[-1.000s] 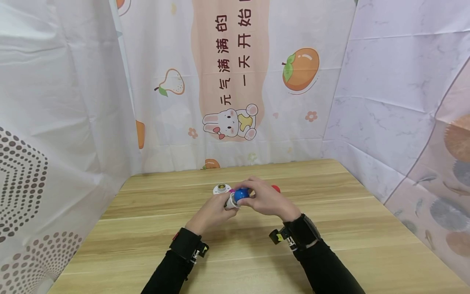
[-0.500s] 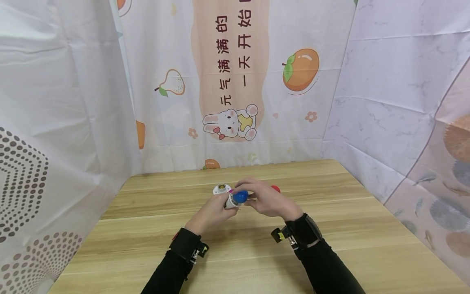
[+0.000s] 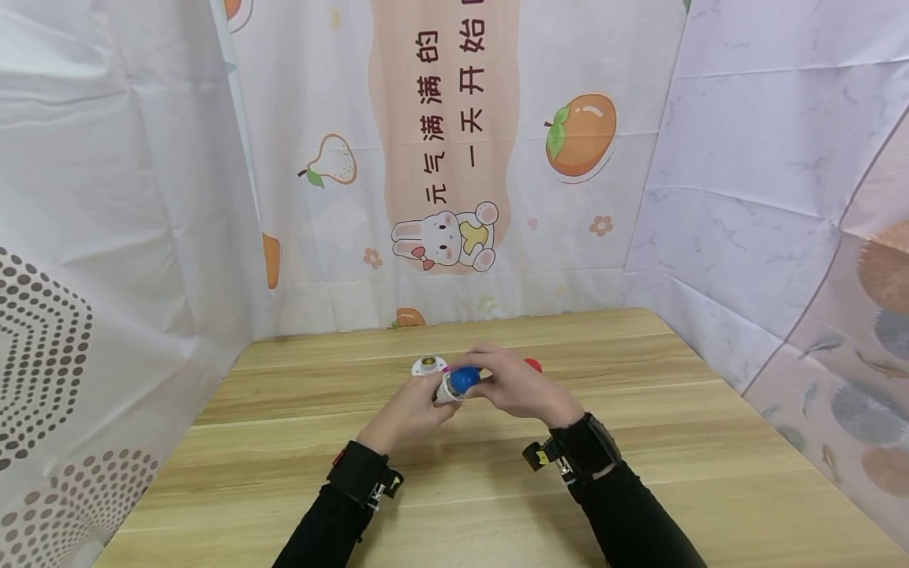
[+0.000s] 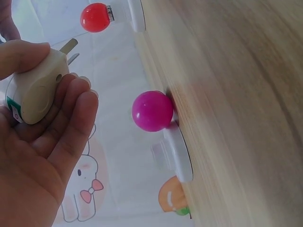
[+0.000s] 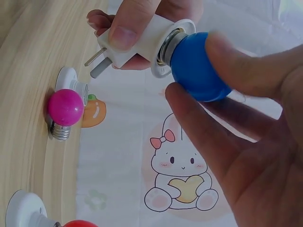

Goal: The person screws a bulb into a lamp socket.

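My left hand (image 3: 408, 412) grips a white plug-in lamp socket (image 5: 144, 40), its two metal prongs pointing away from the bulb. Seated in the socket's mouth is a blue bulb (image 5: 196, 68), with some of its metal screw base showing at the rim. Thumb and fingers of my right hand (image 3: 520, 386) pinch the blue globe from its sides. In the left wrist view the socket's plug end (image 4: 40, 85) lies between thumb and fingers, and the blue bulb is out of sight there.
Beyond the hands, a magenta bulb (image 5: 65, 108) lies on the wooden table (image 3: 298, 473) beside a round white lamp holder (image 3: 428, 364) with an open brass mouth. A red bulb (image 4: 94, 18) sits in another white holder (image 4: 137, 14) farther right. Printed cloth (image 3: 319, 237) hangs behind the table.
Half a second ago my right fingers stood looser around the blue bulb; now they have closed back onto its globe. My left hand and the socket stay almost where they were.
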A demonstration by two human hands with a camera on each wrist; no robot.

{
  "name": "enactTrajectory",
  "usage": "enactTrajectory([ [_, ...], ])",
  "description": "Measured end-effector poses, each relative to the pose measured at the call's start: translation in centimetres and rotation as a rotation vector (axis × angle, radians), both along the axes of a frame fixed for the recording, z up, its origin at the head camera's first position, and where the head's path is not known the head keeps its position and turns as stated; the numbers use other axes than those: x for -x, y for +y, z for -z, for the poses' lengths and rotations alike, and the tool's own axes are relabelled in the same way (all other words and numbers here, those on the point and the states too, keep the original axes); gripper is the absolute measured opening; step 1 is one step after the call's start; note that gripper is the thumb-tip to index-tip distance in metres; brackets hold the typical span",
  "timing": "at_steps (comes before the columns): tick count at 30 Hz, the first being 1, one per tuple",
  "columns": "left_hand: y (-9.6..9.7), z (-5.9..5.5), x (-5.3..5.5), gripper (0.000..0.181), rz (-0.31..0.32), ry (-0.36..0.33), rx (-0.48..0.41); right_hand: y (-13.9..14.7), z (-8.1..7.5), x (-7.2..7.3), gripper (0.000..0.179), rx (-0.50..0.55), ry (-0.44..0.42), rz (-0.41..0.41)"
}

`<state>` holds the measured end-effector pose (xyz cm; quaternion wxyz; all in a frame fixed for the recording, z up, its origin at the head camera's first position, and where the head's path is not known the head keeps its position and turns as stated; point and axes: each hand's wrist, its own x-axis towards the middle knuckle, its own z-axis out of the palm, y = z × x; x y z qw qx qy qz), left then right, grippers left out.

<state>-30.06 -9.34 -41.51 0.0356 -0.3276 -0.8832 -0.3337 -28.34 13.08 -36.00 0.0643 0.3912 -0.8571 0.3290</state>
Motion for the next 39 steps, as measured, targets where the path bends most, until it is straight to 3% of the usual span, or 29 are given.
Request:
enactTrajectory([
  [7,0.12,0.06,0.06,0.041,-0.004,0.013,0.026,-0.28,-0.09,-0.35,0.038,0.005,-0.078,0.069],
  [16,0.12,0.19,0.01,0.042,-0.012,0.012,0.028,-0.54,-0.09,-0.22,0.037,-0.011,-0.07,0.113],
  [22,0.14,0.17,-0.01,0.046,-0.008,-0.018,0.025,-0.27,-0.2,-0.15,0.047,0.012,-0.076,0.049],
  [29,0.21,0.02,-0.16,0.048,-0.007,-0.032,0.016,0.3,-0.22,0.04,0.044,-0.008,0.044,-0.077],
  [39,0.17,0.07,-0.08,0.044,-0.011,-0.016,0.031,0.13,-0.13,0.09,0.036,-0.009,0.044,-0.089],
])
